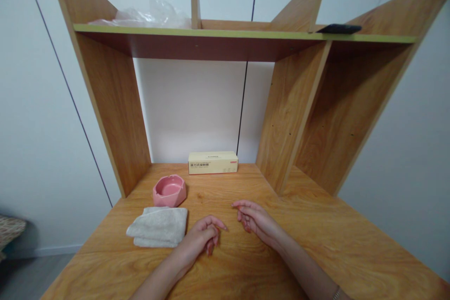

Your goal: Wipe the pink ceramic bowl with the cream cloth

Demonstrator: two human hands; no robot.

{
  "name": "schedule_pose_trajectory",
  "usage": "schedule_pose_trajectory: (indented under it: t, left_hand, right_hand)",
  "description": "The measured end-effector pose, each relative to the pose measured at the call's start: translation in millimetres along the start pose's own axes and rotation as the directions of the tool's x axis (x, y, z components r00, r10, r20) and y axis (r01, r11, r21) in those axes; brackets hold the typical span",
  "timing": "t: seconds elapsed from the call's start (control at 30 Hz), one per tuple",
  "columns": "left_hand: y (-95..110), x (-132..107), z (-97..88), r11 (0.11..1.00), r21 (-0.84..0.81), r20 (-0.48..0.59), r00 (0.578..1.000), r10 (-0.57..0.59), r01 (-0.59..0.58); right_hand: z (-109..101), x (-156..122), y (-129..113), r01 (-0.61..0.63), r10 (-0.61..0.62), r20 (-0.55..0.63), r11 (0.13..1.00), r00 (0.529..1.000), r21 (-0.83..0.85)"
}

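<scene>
My left hand (202,236) is over the wooden desk with its fingers loosely curled and apart, holding nothing. Just left of it lies a folded grey towel (160,227). Across a small gap, my right hand (256,220) also hovers at or just above the desktop, fingers relaxed and apart, with nothing in it. Behind the towel sits a pink, faceted ashtray (169,191). Farther back, a long cream-coloured box (213,163) with dark printed characters and a small red label stands against the wall.
The wooden desk (337,243) carries a hutch with upright side panels and a vertical divider (291,117) on the right. Overhead runs a shelf (239,33) bearing crumpled clear plastic (151,15) and a flat dark object (339,29). Patterned fabric (10,230) shows at far left.
</scene>
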State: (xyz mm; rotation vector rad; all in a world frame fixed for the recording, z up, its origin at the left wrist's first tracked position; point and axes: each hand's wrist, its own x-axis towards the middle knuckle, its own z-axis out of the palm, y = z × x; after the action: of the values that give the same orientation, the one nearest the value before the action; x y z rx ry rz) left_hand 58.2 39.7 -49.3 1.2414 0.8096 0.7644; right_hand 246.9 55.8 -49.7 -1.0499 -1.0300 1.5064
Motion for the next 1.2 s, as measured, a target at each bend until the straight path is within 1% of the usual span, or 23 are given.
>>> schedule_pose_trajectory:
  t: [0.63, 1.2]
  left_hand:
    - [3.1, -2.5, 1.5, 1.000, -0.003, -0.001, 1.000, -0.009, 0.009]
    - [3.7, -3.3, 1.8, 1.000, 0.001, -0.002, 1.000, -0.011, 0.011]
  right_hand:
    - [-1.3, 0.9, 2.6, 0.036, -0.037, 0.015, 0.999, 0.999, 0.028]
    - [0.2, -1.1, 0.1, 0.032, -0.032, 0.016, 0.999, 0.999, 0.035]
